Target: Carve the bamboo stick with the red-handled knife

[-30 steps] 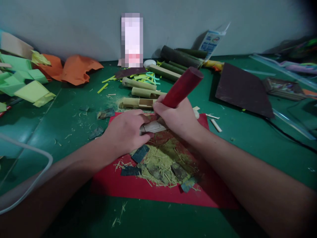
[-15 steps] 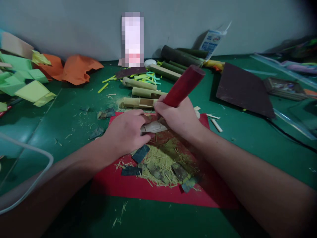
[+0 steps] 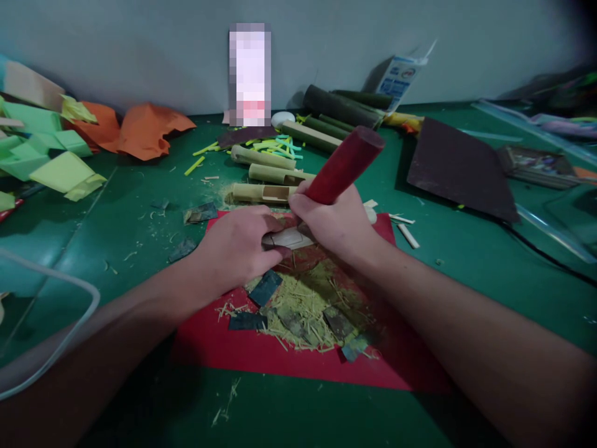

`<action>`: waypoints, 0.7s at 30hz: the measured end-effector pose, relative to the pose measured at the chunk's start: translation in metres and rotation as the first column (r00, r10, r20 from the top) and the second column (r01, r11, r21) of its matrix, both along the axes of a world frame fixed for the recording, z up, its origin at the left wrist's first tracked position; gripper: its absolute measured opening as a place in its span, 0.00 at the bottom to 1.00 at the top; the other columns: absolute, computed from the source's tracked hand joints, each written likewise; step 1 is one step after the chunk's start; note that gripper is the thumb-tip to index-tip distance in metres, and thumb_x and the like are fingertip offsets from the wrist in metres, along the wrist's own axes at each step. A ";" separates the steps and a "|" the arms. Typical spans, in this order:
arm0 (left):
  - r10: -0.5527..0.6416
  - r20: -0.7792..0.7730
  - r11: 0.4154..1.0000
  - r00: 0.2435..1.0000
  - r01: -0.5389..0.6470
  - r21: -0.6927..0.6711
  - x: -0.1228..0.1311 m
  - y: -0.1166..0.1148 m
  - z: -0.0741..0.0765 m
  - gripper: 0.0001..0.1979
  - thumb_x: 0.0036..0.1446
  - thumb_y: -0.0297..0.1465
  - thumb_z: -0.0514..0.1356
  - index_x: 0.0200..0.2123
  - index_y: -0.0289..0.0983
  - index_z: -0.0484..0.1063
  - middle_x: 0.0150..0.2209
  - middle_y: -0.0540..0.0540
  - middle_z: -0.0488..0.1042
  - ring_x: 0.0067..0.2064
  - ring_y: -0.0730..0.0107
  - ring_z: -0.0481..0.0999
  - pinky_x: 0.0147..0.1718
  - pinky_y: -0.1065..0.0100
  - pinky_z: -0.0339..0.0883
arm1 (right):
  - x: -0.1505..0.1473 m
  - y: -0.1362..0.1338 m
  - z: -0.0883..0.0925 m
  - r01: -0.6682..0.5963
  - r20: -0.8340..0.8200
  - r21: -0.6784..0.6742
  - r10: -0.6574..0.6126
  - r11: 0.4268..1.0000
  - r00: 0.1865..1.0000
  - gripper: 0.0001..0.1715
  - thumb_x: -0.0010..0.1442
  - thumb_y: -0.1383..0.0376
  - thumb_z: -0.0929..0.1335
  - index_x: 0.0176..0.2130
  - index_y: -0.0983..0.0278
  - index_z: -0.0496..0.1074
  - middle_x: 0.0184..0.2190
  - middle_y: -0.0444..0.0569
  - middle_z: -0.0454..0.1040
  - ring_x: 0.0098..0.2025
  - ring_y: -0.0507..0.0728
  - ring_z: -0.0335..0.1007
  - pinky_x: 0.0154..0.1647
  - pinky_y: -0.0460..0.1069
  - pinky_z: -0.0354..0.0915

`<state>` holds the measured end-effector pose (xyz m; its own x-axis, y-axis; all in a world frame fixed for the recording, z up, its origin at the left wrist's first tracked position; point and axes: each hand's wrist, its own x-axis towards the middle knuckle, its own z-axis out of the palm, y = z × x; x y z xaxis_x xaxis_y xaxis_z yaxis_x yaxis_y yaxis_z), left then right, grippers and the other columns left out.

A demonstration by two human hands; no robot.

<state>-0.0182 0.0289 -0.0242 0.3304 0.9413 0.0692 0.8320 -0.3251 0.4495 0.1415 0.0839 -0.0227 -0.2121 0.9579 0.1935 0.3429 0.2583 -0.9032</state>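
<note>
My left hand (image 3: 247, 242) is closed around the left end of a pale bamboo piece (image 3: 288, 239), which has lines marked on its surface. My right hand (image 3: 342, 218) grips a tool with a thick red round handle (image 3: 345, 165), tilted up to the right. Its working end is hidden under my fingers at the bamboo's right part. Both hands are above a red sheet (image 3: 261, 367) covered with pale shavings (image 3: 310, 298) and several dark square scraps (image 3: 265, 287). Just beyond them lie bamboo tubes (image 3: 247, 193), two with rectangular openings cut in them.
Several dark bamboo tubes (image 3: 342, 107) and a carton (image 3: 400, 78) are by the wall. A blurred upright screen (image 3: 249, 74) stands there too. Orange paper (image 3: 144, 130) and green paper pieces (image 3: 60, 171) lie left, a dark brown sheet (image 3: 457, 168) right. A white cable (image 3: 88, 286) loops at left.
The red handle has dipped slightly and shifted a little left with my right hand. My left hand has moved very slightly on the bamboo piece.
</note>
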 end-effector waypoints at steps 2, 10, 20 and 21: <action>-0.011 0.032 1.000 0.999 0.011 0.001 0.000 0.001 0.001 0.13 0.56 0.32 0.65 0.45 0.40 0.79 0.44 0.45 0.79 0.44 0.58 0.78 0.42 0.61 0.71 | 0.001 -0.002 0.001 -0.040 -0.021 -0.019 0.040 0.999 0.999 0.08 0.47 0.68 0.66 0.20 0.62 0.63 0.19 0.40 0.63 0.24 0.49 0.58 0.24 0.48 0.55; -0.026 0.008 0.999 1.000 0.026 0.030 -0.002 0.002 0.000 0.09 0.57 0.32 0.64 0.41 0.36 0.79 0.39 0.44 0.77 0.40 0.61 0.76 0.39 0.62 0.69 | 0.002 -0.004 0.002 0.035 -0.027 0.008 -0.035 0.999 0.999 0.11 0.49 0.69 0.65 0.19 0.61 0.60 0.18 0.40 0.61 0.23 0.49 0.56 0.24 0.48 0.53; -0.029 -0.009 0.999 1.000 0.030 0.031 0.000 0.002 0.002 0.12 0.56 0.32 0.64 0.44 0.37 0.79 0.39 0.44 0.76 0.41 0.60 0.76 0.38 0.63 0.68 | 0.001 -0.004 0.000 0.018 -0.025 0.025 -0.017 1.000 1.000 0.10 0.50 0.68 0.65 0.20 0.61 0.61 0.19 0.40 0.62 0.24 0.49 0.56 0.26 0.49 0.53; -0.029 -0.007 0.999 1.000 0.029 0.027 0.000 0.002 0.002 0.12 0.56 0.32 0.64 0.44 0.37 0.78 0.39 0.44 0.76 0.41 0.60 0.76 0.38 0.62 0.68 | 0.001 -0.004 -0.001 0.016 -0.022 0.024 -0.016 1.000 1.000 0.10 0.50 0.68 0.65 0.20 0.61 0.61 0.19 0.40 0.62 0.24 0.49 0.57 0.26 0.49 0.54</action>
